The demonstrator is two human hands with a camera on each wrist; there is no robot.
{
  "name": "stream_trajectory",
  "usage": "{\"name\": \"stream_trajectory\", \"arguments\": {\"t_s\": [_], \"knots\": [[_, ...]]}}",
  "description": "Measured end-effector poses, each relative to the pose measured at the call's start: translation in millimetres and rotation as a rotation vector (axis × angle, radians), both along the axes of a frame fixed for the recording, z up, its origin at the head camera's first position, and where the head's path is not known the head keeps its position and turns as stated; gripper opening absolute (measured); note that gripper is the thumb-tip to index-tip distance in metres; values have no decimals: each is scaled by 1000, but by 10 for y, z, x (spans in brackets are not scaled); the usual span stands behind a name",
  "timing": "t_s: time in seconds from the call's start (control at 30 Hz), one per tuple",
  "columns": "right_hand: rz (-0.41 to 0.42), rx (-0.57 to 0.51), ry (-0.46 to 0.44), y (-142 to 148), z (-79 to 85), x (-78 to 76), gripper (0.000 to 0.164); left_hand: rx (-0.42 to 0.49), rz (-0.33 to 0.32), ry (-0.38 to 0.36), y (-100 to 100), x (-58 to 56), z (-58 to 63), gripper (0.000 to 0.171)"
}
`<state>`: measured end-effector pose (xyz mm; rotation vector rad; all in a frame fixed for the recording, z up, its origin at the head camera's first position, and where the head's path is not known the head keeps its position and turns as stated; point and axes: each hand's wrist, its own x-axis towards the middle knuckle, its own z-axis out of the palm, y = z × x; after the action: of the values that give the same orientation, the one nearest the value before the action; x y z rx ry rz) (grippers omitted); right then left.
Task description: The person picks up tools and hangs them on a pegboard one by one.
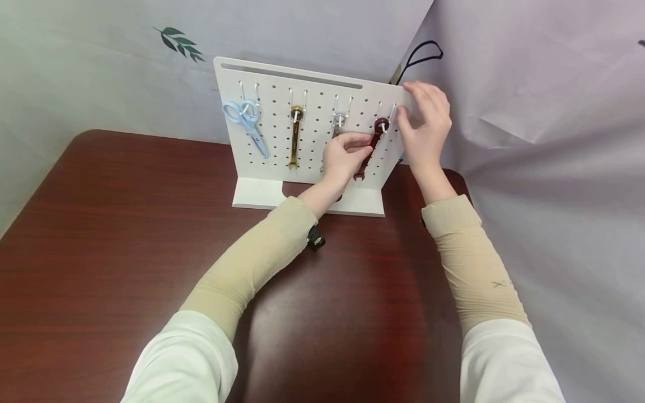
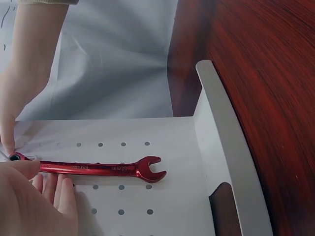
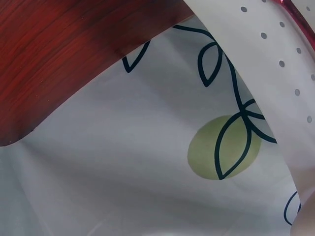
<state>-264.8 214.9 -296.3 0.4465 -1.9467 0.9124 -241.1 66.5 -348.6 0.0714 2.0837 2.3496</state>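
My left hand pinches the shaft of a red combination wrench between thumb and fingers. Its ring end sits at a hook on the white pegboard, and its open jaw points down, as the left wrist view also shows of the wrench. At the board's upper right edge, my right hand grips with its thumb on the front face and its fingers at the corner. A silver wrench hangs just left of the red one, partly hidden by my left hand.
Farther left on hooks are a gold wrench and light blue scissors. The board's base stands on a dark red wooden table. Behind hangs a pale cloth; a black loop strap shows behind the corner.
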Motion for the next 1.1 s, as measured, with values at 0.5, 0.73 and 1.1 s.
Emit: {"name": "stream_trajectory", "arguments": {"t_s": [0.5, 0.73, 1.1], "knots": [[23, 34, -28, 129, -54, -96, 32, -250, -129, 68, -375, 188, -56, 31], [11, 187, -86, 178, -2, -34, 44, -425, -128, 203, -731, 319, -134, 33], [-39, 222, -111, 351, -249, 367, 58, -789, -21, 459, -1540, 569, -253, 57]]}}
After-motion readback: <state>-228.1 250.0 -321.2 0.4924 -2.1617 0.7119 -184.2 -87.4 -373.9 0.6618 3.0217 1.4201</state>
